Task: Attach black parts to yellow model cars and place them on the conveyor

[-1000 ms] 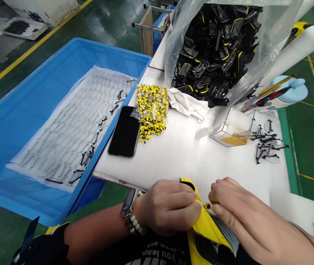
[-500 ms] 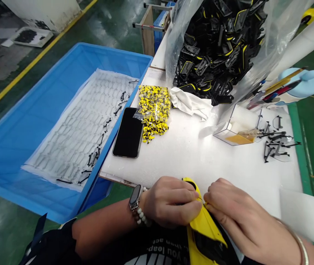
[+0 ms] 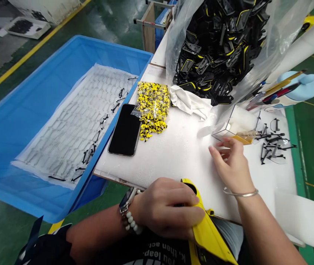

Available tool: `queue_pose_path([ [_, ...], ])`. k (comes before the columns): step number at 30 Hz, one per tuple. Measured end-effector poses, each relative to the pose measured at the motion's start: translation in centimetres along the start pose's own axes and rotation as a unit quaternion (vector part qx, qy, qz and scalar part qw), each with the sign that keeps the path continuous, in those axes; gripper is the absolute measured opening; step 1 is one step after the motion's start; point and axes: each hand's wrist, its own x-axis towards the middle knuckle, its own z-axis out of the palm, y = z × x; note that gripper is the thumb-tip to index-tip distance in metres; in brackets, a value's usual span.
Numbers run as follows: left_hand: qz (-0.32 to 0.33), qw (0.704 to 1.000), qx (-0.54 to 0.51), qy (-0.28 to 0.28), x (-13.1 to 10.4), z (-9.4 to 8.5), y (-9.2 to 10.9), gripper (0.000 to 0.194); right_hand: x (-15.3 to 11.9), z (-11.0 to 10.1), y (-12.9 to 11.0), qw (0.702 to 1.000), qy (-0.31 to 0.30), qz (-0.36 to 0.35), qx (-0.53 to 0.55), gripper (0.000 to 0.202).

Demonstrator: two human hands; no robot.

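Note:
A yellow and black shell part (image 3: 210,233) lies near the table's front edge, and my left hand (image 3: 170,208) is closed round its left side. My right hand (image 3: 233,162) is above the white table top, fingers apart and slightly curled, with nothing visible in it. Its fingertips are by the front of a clear box (image 3: 238,123) with an orange-yellow bottom. A small yellow and black piece (image 3: 210,212) sits at the shell part's right edge.
A phone (image 3: 125,130) lies beside a bag of small yellow and black pieces (image 3: 153,99). Behind are a white cloth (image 3: 190,101) and a big bag of black parts (image 3: 217,51). Thin black parts (image 3: 274,145) lie right. A blue bin (image 3: 63,55) stands left.
My right hand has let go of the yellow shell part and moved up and forward to the clear box, its fingers now apart. My left hand still holds the shell part.

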Motion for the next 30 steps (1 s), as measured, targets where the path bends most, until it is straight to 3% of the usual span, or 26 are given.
queue_pose_path([
  [4, -0.119, 0.989, -0.080, 0.026, 0.0, 0.4, 0.0, 0.055, 1.0, 1.7, -0.5, 0.998, 0.050, 0.027, -0.033, 0.056],
  [6, -0.153, 0.980, -0.125, 0.029, 0.2, 0.6, -0.1, 0.065, 1.2, 2.0, -1.1, 0.995, 0.064, 0.041, -0.056, 0.054],
  [10, -0.246, 0.940, -0.225, 0.077, 0.3, 1.3, -0.2, 0.066, 1.3, 2.6, -2.6, 0.987, 0.090, 0.070, -0.117, 0.047],
  [13, -0.305, 0.910, -0.240, 0.147, -0.1, 2.1, 0.1, 0.066, 1.6, 3.2, -3.5, 0.982, 0.096, 0.079, -0.145, 0.050],
  [16, -0.339, 0.888, -0.259, 0.175, -0.5, 2.6, 0.5, 0.064, 2.3, 4.0, -4.0, 0.984, 0.090, 0.086, -0.127, 0.045],
  [20, -0.359, 0.874, -0.257, 0.204, -0.4, 2.7, 1.0, 0.062, 2.6, 4.2, -4.2, 0.994, 0.084, 0.064, -0.007, 0.023],
  [23, -0.362, 0.869, -0.245, 0.231, 0.0, 2.8, 1.2, 0.060, 1.4, 3.3, -4.7, 0.984, 0.081, 0.032, 0.155, 0.023],
  [27, -0.362, 0.848, -0.278, 0.269, 0.2, 3.3, 1.2, 0.058, -1.7, 1.4, -5.6, 0.923, 0.030, 0.031, 0.382, 0.028],
  [30, -0.371, 0.825, -0.309, 0.293, 0.3, 3.6, 1.3, 0.055, -4.3, -0.3, -5.4, 0.880, 0.030, 0.062, 0.470, 0.020],
])
